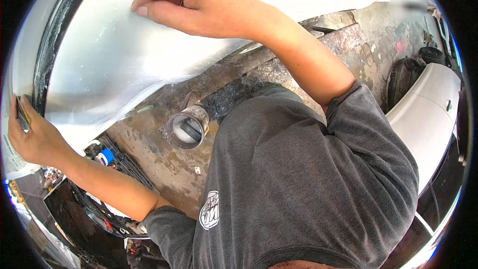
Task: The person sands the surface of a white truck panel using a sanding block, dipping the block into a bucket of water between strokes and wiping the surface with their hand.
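Note:
A glossy pale silver car body panel (99,65) with small droplets on it fills the upper left. Over it is my right hand (199,5), its thumb and fingers drawn together, fingertips at the surface. Whatever the fingers may pinch is hidden. At the far left my left hand (37,137) is beside a black strip (47,45) that runs along the panel's edge. A thin, dark, flat piece (23,114) shows between its thumb and fingers; I cannot tell its kind.
A round tub (186,130) holding whitish liquid and a dark piece stands on the stained floor (172,169). Left of it are a black crate (119,157) and a blue-capped container (104,156). A detached silver-white car part (423,109) stands at the right.

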A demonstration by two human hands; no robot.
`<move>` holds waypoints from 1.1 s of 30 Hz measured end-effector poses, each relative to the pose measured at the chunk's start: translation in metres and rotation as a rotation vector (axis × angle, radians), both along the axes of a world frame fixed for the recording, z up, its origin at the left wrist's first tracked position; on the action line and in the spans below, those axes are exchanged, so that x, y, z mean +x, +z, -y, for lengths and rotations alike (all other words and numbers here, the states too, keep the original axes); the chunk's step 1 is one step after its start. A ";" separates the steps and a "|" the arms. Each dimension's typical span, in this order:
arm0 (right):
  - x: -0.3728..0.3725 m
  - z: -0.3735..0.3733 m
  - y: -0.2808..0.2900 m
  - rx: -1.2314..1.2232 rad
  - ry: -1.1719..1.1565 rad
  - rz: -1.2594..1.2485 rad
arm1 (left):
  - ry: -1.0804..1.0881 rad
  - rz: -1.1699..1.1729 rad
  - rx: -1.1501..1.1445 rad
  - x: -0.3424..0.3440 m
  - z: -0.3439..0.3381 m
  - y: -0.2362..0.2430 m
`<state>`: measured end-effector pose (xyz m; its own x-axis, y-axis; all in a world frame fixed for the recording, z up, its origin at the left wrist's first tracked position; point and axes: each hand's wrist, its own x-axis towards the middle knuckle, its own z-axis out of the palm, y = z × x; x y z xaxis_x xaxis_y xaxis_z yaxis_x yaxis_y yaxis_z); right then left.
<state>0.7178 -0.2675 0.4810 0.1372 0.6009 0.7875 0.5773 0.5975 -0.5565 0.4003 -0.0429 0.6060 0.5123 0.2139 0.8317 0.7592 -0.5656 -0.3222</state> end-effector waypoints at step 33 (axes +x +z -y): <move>0.004 -0.015 -0.008 -0.044 0.014 -0.011 | -0.073 -0.031 -0.018 0.005 -0.002 0.000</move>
<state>0.7214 -0.2529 0.4726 0.1371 0.6371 0.7585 0.5622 0.5804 -0.5891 0.4056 -0.0404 0.6060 0.5527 0.1896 0.8115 0.7052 -0.6253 -0.3342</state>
